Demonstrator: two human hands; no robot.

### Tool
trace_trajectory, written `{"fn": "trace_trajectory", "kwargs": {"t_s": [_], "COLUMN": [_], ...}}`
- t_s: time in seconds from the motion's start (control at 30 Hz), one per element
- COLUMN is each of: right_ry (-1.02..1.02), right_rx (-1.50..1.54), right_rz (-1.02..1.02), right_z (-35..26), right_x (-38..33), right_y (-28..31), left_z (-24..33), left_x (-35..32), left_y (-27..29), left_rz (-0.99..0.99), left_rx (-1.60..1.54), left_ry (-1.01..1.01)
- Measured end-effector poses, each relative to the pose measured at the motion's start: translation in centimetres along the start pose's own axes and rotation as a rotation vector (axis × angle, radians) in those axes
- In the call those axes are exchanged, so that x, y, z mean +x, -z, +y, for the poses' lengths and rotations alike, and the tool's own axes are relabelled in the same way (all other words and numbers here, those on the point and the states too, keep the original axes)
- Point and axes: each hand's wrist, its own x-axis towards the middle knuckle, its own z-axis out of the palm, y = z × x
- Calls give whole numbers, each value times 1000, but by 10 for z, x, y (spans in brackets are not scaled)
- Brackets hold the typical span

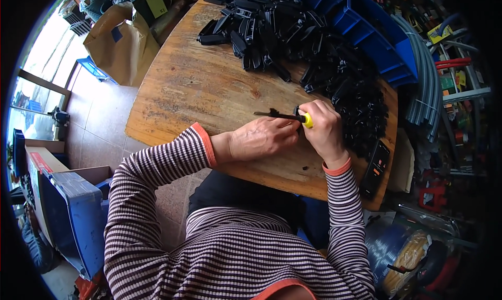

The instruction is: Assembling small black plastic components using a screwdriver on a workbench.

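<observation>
My right hand (325, 131) is closed around a tool with a bright yellow end (308, 120), over the right half of the table. A thin, dark strip (277, 115) with a small raised bump juts leftward from the yellow end, above my left hand's fingers. Whether the strip belongs to the tool or is a separate part, I cannot tell. My left hand (261, 138) lies back up beside the right one, its fingers curled inward. Its fingertips meet near the right hand, and whatever they grip is hidden.
Many black plastic parts (272, 31) are heaped along the wooden table's (193, 91) far and right sides. Blue bins (376, 36) stand behind them. A phone (375, 166) rests at the right edge. A brown paper bag (125, 46) and a blue crate (78, 216) are at the left.
</observation>
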Motion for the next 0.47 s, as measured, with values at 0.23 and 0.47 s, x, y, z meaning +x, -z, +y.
{"fn": "trace_trajectory", "kwargs": {"t_s": [0.23, 0.47], "right_ry": [3, -310], "right_rx": [-23, 562], "right_rz": [-80, 151], "right_z": [-1, 13], "right_x": [-1, 32], "right_y": [3, 42], "left_z": [6, 3], "left_x": [2, 1], "left_y": [2, 3], "left_rz": [-52, -37], "left_rx": [130, 95], "left_ry": [-44, -53]}}
